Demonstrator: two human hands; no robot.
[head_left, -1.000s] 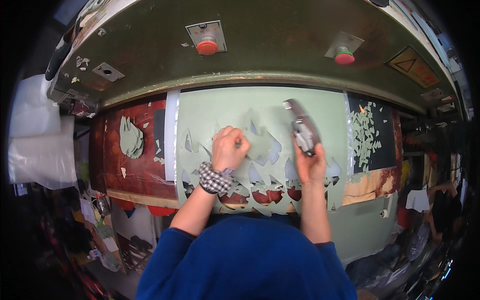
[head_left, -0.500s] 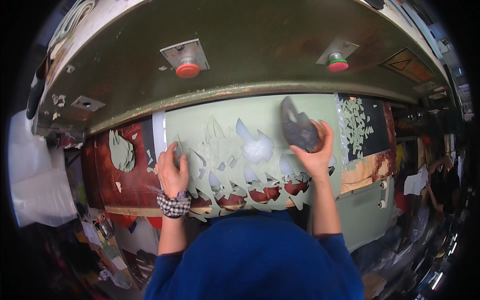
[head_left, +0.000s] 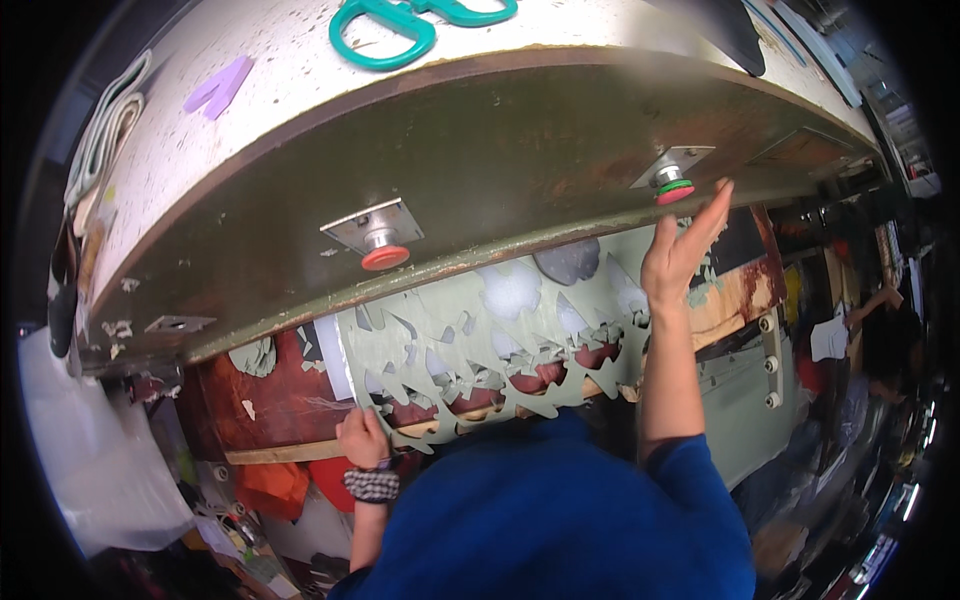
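Note:
A pale green sheet (head_left: 405,325) with several cut-out holes lies across the work surface under the overhanging machine head (head_left: 520,150). At its front left corner my left hand (head_left: 363,440) has its fingers closed on the sheet's edge. My right hand (head_left: 685,260) is raised over the right side, open and empty, its fingers stretched toward a pink push button with a green ring (head_left: 675,192). The fingertips are close beside this button; contact is unclear. A dark cutting die (head_left: 568,262) lies on the sheet near its far edge, partly hidden by the machine head.
A stack of cut pale green pieces (head_left: 253,357) sits on the dark red board (head_left: 270,410) at left. An orange-red button (head_left: 385,257) projects from the machine head. Teal-handled scissors (head_left: 385,40) and a purple piece (head_left: 218,88) lie on its top. Scraps lie at right.
My right hand has let go of the dark die, now on the sheet, and has risen toward the pink button. My left hand has moved nearer, to the sheet's front corner. The view has shifted.

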